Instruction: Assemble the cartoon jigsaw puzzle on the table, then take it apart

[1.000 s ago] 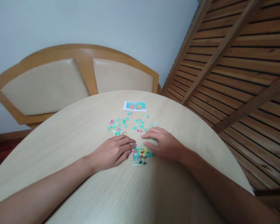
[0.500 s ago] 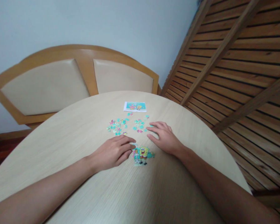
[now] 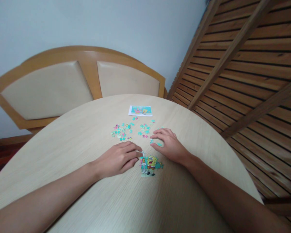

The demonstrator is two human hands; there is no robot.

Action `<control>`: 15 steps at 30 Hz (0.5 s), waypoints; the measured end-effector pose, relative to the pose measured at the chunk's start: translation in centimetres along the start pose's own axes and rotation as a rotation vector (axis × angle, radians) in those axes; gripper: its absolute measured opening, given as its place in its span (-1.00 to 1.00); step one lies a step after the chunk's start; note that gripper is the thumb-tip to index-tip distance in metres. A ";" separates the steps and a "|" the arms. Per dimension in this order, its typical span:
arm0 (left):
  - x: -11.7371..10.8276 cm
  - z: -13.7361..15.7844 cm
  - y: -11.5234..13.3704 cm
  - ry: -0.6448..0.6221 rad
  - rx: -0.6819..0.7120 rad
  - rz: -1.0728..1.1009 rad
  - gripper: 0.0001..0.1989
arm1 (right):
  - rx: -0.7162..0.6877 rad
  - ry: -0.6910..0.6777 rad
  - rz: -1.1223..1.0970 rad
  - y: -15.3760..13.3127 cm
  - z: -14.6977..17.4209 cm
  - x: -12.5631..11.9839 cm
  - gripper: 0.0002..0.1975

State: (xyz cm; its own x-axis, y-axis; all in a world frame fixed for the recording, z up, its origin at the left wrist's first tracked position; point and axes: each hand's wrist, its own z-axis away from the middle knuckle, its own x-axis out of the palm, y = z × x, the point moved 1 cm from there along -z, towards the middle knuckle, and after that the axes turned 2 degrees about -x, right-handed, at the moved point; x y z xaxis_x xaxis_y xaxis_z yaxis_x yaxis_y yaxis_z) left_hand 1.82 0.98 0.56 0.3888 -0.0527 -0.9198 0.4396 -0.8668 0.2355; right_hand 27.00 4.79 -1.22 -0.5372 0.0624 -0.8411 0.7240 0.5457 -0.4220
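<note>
A partly joined jigsaw puzzle [image 3: 150, 165], showing a yellow square cartoon figure beside a pale standing one, lies flat on the table. At its upper left edge are the fingertips of my left hand [image 3: 122, 157], stretched out and touching the pale figure's top. Above the puzzle, my right hand [image 3: 168, 144] curves with thumb and fingertips around a small teal puzzle piece [image 3: 151, 141]. Another teal piece [image 3: 160, 144] shows beneath that palm. Loose puzzle pieces [image 3: 122, 131] lie beyond my left hand, and a smaller cluster [image 3: 144, 129] sits left of my right fingertips.
Behind the pieces lies a picture sheet [image 3: 140, 110] with cartoon figures. The round wooden table [image 3: 87, 200] has a cushioned bench back [image 3: 50, 89] at its far left side. Wooden slatted panels [image 3: 244, 81] stand along the right.
The joined puzzle has shifted slightly right and toward me, with my left fingertips still at its edge. My right hand has drawn slightly nearer, its thumb and fingers now around a piece.
</note>
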 end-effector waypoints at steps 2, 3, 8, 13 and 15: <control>0.0 0.0 0.0 -0.003 0.000 -0.002 -0.72 | 0.004 -0.002 -0.007 0.1 0.0 0.1 -0.78; 0.0 0.0 -0.1 -0.002 0.001 -0.002 -0.72 | 0.002 0.001 -0.014 0.2 -0.1 0.1 -0.78; 0.1 0.0 -0.1 -0.005 -0.001 -0.002 -0.73 | -0.016 0.013 -0.069 0.1 -0.2 0.1 -0.78; 0.1 0.1 -0.1 -0.011 -0.005 0.000 -0.73 | -0.027 0.021 -0.199 -0.9 -0.3 -0.1 -0.89; 0.1 0.1 -0.2 -0.012 -0.006 0.006 -0.73 | -0.033 0.023 -0.272 -1.5 -0.3 -0.2 -0.94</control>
State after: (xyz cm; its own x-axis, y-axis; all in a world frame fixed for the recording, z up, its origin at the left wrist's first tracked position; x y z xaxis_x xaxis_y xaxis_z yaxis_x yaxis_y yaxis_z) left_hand 1.69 1.04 0.37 0.3819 -0.0640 -0.9220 0.4417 -0.8636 0.2429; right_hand 25.91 4.19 -0.36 -0.7201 -0.0717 -0.6901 0.5373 0.5717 -0.6201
